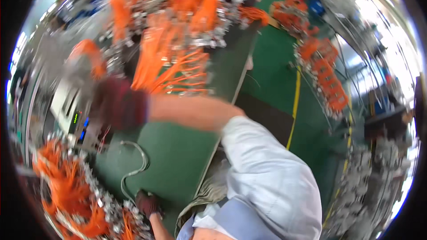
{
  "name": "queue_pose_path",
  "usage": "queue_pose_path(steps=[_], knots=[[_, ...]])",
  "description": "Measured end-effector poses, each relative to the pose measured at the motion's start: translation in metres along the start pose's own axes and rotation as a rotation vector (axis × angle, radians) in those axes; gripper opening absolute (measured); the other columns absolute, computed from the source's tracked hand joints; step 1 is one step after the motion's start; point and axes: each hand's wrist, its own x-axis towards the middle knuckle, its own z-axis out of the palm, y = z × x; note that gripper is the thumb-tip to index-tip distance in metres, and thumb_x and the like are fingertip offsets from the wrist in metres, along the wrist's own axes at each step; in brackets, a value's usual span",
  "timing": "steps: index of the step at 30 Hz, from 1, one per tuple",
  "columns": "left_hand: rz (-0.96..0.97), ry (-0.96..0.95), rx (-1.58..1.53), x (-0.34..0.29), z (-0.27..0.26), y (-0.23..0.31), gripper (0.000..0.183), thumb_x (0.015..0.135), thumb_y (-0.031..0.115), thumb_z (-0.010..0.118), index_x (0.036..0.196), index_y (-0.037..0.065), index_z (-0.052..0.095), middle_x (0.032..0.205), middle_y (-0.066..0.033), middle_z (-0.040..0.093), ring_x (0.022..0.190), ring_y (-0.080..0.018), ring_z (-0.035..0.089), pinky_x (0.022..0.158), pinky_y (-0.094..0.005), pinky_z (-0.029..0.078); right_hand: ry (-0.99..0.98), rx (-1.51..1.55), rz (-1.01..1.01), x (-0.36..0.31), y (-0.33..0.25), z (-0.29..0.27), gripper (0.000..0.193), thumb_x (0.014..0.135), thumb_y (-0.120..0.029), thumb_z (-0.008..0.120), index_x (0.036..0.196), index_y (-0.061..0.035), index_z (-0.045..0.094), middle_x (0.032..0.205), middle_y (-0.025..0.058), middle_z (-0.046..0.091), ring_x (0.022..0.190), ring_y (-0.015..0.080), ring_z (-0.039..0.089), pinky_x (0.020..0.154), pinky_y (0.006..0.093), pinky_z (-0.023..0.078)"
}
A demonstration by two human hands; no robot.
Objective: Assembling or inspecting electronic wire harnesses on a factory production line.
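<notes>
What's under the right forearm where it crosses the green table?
Green table shows on the near side of the forearm; orange cables lie just beyond it. Whatever is directly beneath the forearm and blurred right hand is covered.

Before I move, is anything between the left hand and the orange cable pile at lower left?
Just the pale cable: its lower end comes down at the side of the left hand facing the orange cable pile. Whether the hand holds it I can't tell. Nothing else visible stands between them.
</notes>
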Motion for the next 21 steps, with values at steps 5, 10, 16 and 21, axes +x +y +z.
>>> queue_pose_path(steps=[5, 10, 16, 21], knots=[[0.208, 0.485, -1.148, 0.015, -0.064, 0.103, 0.068, 0.105, 0.036, 0.056, 0.16, -0.001, 0.038, 0.158, -0.0198, 0.05, 0.147, -0.0347, 0.046, 0.12, -0.0482, 0.036, -0.18, -0.285, -0.086, -0.138, 0.049, 0.146, 0.015, 0.081, -0.029, 0.071, 0.081, -0.0146, 0.068, 0.071, 0.0101, 0.066, 0.062, 0.0343, 0.065, 0.055, 0.0475, 0.05], [0.187, 0.735, -0.905, 0.025, -0.079, 0.104, 0.064, 0.103, 0.03, 0.059, 0.156, -0.001, 0.04, 0.152, -0.0186, 0.053, 0.136, -0.0326, 0.051, 0.112, -0.0466, 0.041, -0.278, -0.004, 0.324, -0.234, 0.035, 0.192, 0.021, 0.071, -0.024, 0.076, 0.09, -0.0157, 0.07, 0.081, 0.0129, 0.071, 0.079, 0.0358, 0.071, 0.069, 0.0486, 0.056], [0.299, 0.789, -0.821, 0.063, -0.078, 0.139, 0.06, 0.099, 0.022, 0.062, 0.151, -0.001, 0.043, 0.144, -0.0172, 0.056, 0.123, -0.0301, 0.057, 0.102, -0.0447, 0.046, -0.191, -0.013, 0.134, -0.225, 0.051, 0.16, 0.026, 0.071, -0.028, 0.077, 0.092, -0.0142, 0.072, 0.082, 0.0129, 0.072, 0.078, 0.0396, 0.07, 0.067, 0.048, 0.056], [0.29, 0.866, -0.695, 0.074, -0.074, 0.109, 0.057, 0.097, 0.016, 0.065, 0.147, -0.001, 0.045, 0.138, -0.016, 0.059, 0.112, -0.028, 0.062, 0.093, -0.0431, 0.051, -0.253, 0.12, 0.243, -0.208, 0.039, 0.179, 0.023, 0.072, -0.03, 0.074, 0.091, -0.0152, 0.073, 0.081, 0.0156, 0.073, 0.08, 0.0419, 0.071, 0.077, 0.0512, 0.059]])
